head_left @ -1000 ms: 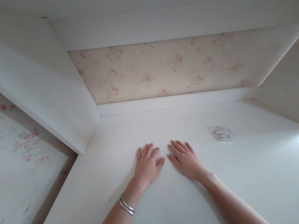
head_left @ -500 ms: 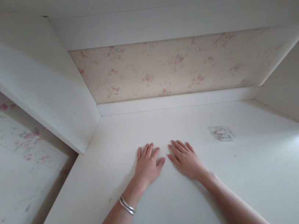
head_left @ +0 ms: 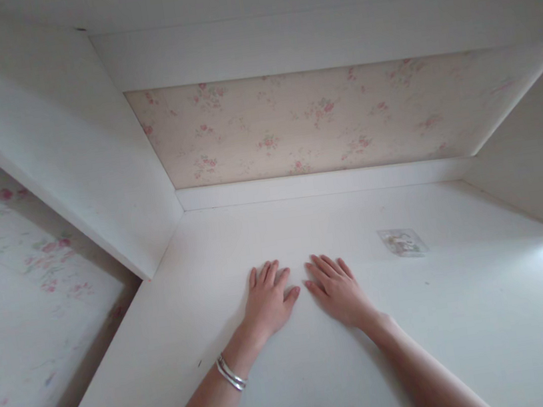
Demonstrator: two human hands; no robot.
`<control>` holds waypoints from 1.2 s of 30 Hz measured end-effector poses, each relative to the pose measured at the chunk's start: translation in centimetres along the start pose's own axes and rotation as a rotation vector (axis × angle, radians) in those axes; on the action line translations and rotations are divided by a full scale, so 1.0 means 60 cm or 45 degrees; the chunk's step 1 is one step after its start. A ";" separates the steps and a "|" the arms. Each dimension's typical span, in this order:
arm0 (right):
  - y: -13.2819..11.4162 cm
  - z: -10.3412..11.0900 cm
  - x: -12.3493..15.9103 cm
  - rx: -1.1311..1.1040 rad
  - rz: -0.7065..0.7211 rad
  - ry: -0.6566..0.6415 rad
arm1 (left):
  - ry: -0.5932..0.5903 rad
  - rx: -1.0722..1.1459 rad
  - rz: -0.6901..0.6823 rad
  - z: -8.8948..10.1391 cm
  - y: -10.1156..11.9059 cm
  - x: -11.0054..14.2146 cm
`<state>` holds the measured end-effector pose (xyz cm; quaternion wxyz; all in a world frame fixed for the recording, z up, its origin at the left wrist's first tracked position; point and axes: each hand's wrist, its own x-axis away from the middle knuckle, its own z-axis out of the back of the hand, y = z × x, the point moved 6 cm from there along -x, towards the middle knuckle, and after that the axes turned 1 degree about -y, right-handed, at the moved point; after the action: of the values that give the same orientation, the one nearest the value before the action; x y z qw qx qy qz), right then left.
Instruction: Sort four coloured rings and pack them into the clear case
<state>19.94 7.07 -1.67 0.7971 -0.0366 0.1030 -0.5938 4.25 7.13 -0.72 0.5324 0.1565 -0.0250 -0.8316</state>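
Note:
Both palms lie flat on a white desktop (head_left: 307, 387). My left hand (head_left: 268, 303) rests left of centre with its fingers apart and holds nothing; silver bangles (head_left: 231, 372) circle that wrist. Just to its right, my right hand (head_left: 338, 292) is spread on the same surface, also holding nothing. A narrow gap separates the two thumbs. Beyond my right hand, to the right, lies a small clear plastic packet (head_left: 402, 243) with something pale and brownish inside that I cannot make out. Neither hand touches it.
A white side panel (head_left: 94, 161) rises at the left and a greyish one (head_left: 536, 146) at the right. A white overhead board (head_left: 279, 44) spans above the flowered back wall (head_left: 291, 126). Flowered wallpaper (head_left: 7, 301) shows past the desk's left edge. Bright light falls at the far right.

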 end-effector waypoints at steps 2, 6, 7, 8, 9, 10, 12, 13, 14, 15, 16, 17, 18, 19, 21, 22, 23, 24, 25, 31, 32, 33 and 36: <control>0.000 -0.001 0.000 -0.002 -0.001 -0.002 | 0.009 0.003 0.000 0.001 0.000 0.000; 0.000 -0.001 -0.001 -0.012 0.000 -0.005 | 0.009 0.003 0.000 0.002 0.000 0.001; 0.000 -0.001 -0.001 -0.015 0.000 -0.005 | 0.007 0.002 0.000 0.001 0.000 0.001; 0.000 0.000 -0.001 -0.017 0.001 -0.007 | 0.005 0.000 0.001 0.001 0.000 0.001; 0.000 0.000 -0.001 -0.020 0.001 -0.009 | 0.003 -0.001 0.002 0.000 0.000 0.000; 0.000 0.000 -0.001 -0.021 0.002 -0.012 | 0.002 -0.001 0.003 0.000 0.000 0.000; 0.000 0.000 0.000 -0.024 -0.001 -0.014 | -0.001 0.004 0.001 -0.001 0.000 0.000; 0.000 0.000 0.000 -0.025 -0.003 -0.014 | -0.001 0.007 0.001 -0.001 0.000 0.000; 0.000 0.000 0.000 -0.025 -0.005 -0.013 | -0.002 0.010 0.000 -0.001 0.000 0.000; 0.000 0.000 0.000 -0.025 -0.005 -0.011 | -0.001 0.011 0.000 -0.001 0.000 0.000; 0.000 0.001 0.000 -0.025 -0.003 -0.010 | 0.000 0.012 0.001 0.000 0.000 0.000; -0.001 0.001 0.000 -0.025 -0.001 -0.010 | 0.000 0.011 0.002 0.000 0.000 0.000; -0.001 0.001 0.000 -0.025 0.000 -0.010 | -0.001 0.010 0.002 0.001 0.001 0.000; -0.001 0.001 0.000 -0.026 0.000 -0.011 | -0.002 0.010 0.003 0.001 0.001 0.000; -0.001 0.001 0.000 -0.028 -0.003 -0.013 | -0.006 0.010 0.004 0.002 0.001 0.000; -0.001 0.001 0.000 -0.029 -0.003 -0.014 | -0.008 0.010 0.004 0.002 0.001 0.000; -0.001 0.001 0.000 -0.028 -0.001 -0.014 | -0.009 0.011 0.004 0.002 0.001 0.000; -0.001 0.001 0.000 -0.027 0.000 -0.013 | -0.010 0.010 0.005 0.002 0.001 0.000; -0.001 0.001 0.000 -0.026 0.001 -0.011 | -0.011 0.009 0.005 0.002 0.001 0.000; 0.000 0.001 0.000 -0.030 0.004 -0.009 | -0.012 0.000 -0.002 0.001 0.001 0.001; 0.000 0.001 0.000 -0.031 0.004 -0.010 | -0.010 0.000 -0.002 0.001 0.001 0.001; -0.001 0.001 0.000 -0.032 0.004 -0.011 | -0.008 0.000 -0.003 0.001 0.001 0.001; -0.001 0.001 -0.001 -0.037 -0.001 -0.012 | -0.004 0.000 0.000 0.002 0.002 0.000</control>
<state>19.90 7.10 -1.61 0.7967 -0.0509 0.1079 -0.5924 4.29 7.06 -0.61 0.5322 0.1552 -0.0259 -0.8319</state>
